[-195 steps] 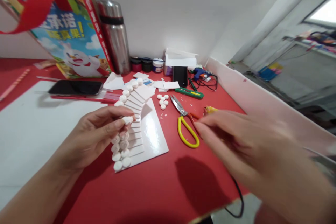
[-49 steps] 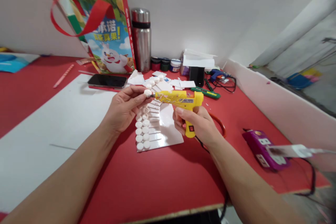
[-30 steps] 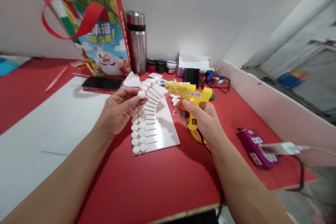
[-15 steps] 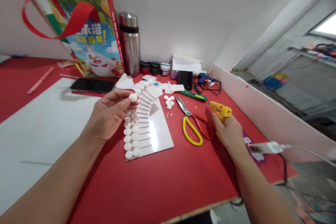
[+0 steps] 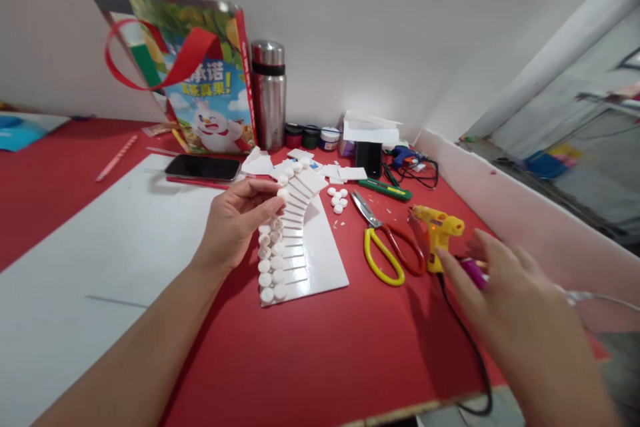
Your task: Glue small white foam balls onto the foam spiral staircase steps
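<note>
My left hand (image 5: 237,220) is closed, pinching a small round white disc (image 5: 283,194) between thumb and fingertips. The disc is over a curved white strip (image 5: 299,213) of ribbed, fanned slats, edged by rows of similar white discs (image 5: 271,263). This piece lies on a glossy white board (image 5: 327,267). On the right, my right hand (image 5: 515,300) is open, thumb and fingers apart, slightly blurred, holding nothing. Just left of it a yellow hot glue gun (image 5: 439,230) lies on the red table, its small light glowing orange. Several loose white discs (image 5: 337,200) are grouped behind the board.
Scissors (image 5: 383,243) with yellow and red handles lie beside the glue gun, a green utility knife (image 5: 385,189) behind them. At the back stand a steel flask (image 5: 270,97) and a printed bag (image 5: 210,87). A phone (image 5: 203,167) rests near a large white sheet (image 5: 135,247).
My right hand has let go of the glue gun and drawn back toward me and to the right. My left hand still pinches the disc at the strip. The view has shifted left.
</note>
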Motion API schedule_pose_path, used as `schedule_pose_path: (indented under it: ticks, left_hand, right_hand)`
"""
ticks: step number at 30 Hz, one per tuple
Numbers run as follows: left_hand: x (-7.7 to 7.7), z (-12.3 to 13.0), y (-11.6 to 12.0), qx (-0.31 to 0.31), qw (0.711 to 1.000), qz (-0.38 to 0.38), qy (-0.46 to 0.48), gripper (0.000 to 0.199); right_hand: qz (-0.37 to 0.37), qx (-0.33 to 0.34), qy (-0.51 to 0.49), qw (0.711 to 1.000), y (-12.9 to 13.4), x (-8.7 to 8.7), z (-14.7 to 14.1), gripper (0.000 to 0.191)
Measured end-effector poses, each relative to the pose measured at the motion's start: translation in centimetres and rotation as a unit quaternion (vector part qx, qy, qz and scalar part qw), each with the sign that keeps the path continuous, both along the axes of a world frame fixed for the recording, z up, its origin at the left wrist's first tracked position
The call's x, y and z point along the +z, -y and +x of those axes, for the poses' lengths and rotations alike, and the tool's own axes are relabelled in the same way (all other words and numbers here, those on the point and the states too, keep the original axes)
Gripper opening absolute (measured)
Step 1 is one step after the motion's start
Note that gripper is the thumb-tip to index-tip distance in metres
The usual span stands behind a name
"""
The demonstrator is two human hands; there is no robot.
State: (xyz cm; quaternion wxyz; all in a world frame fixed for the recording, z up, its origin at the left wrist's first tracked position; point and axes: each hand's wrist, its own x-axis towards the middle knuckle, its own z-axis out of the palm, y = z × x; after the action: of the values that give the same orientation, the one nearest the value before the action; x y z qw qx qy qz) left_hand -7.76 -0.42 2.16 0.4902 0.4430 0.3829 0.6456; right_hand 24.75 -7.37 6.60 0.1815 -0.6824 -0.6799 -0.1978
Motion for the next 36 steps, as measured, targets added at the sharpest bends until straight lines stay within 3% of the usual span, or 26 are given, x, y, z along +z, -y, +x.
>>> schedule_pose_path:
  ticks: [2,4,7,9,13,23,27,31,33,36]
  left_hand:
    - [0.0,0.2,0.2,0.007,1.000,0.007,-0.017,0.020]
    - [0.1,0.4,0.4,0.018,0.999,0.014,-0.044,0.021]
    - [0.3,0.8,0.6,0.021,0.997,0.022,-0.073,0.021]
    - [0.5,1.0,0.7,0.014,0.997,0.023,-0.074,0.020]
    - [0.8,1.3,0.7,0.034,0.997,0.010,-0.075,0.022]
    - [0.8,1.5,0.9,0.058,0.992,-0.024,-0.110,0.022]
    - [0.8,1.1,0.9,0.087,0.987,0.002,-0.132,0.016]
    - [-0.3,-0.1,-0.2,0.185,0.970,-0.035,-0.156,0.016]
    - [-1.1,-0.6,-0.9,0.145,0.974,-0.112,-0.134,0.023]
    - [-2.0,-0.7,-1.4,0.078,0.978,-0.157,-0.111,0.033]
  right_hand:
    - [0.065,0.097,-0.013,0.993,0.5,1.7,-3.0,0.032]
    - [0.097,0.196,-0.033,0.975,-0.2,2.4,-6.6,0.026]
    - [0.065,0.315,-0.058,0.945,-2.7,1.8,-12.0,0.027]
    - [0.042,0.353,-0.039,0.934,-4.4,0.8,-14.6,0.024]
    - [0.024,0.339,-0.023,0.940,-6.2,-0.9,-17.0,0.018]
    - [0.059,0.326,-0.025,0.943,-6.8,-2.1,-16.8,0.015]
    - [0.053,0.339,-0.170,0.924,-7.7,-2.3,-16.5,0.010]
    - [-0.041,0.300,-0.397,0.866,-8.8,-2.6,-16.2,0.013]
    - [-0.077,0.281,-0.454,0.842,-9.2,-2.8,-16.0,0.016]
    - [-0.089,0.290,-0.452,0.839,-9.4,-3.1,-15.5,0.016]
